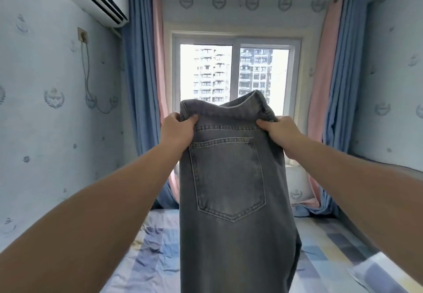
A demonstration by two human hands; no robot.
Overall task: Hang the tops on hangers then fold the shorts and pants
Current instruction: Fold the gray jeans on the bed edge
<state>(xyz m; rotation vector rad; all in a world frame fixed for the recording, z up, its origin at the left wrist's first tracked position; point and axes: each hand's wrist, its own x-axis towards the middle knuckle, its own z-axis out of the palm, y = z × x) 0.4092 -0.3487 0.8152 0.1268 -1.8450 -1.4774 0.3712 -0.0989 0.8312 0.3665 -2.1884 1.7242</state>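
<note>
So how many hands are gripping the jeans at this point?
2: the left hand pinches the waistband of the jeans at its left end, the right hand at its right end. Neither is hidden.

Both arms are bare and reach out in front of the person, lifted up. The left hand (177, 132) and the right hand (279, 132) are level and a little apart. Each hand grips the top of the jeans (229, 178), one on each side. The thumbs press on the near side. The fingers curl round the back, out of sight.
</note>
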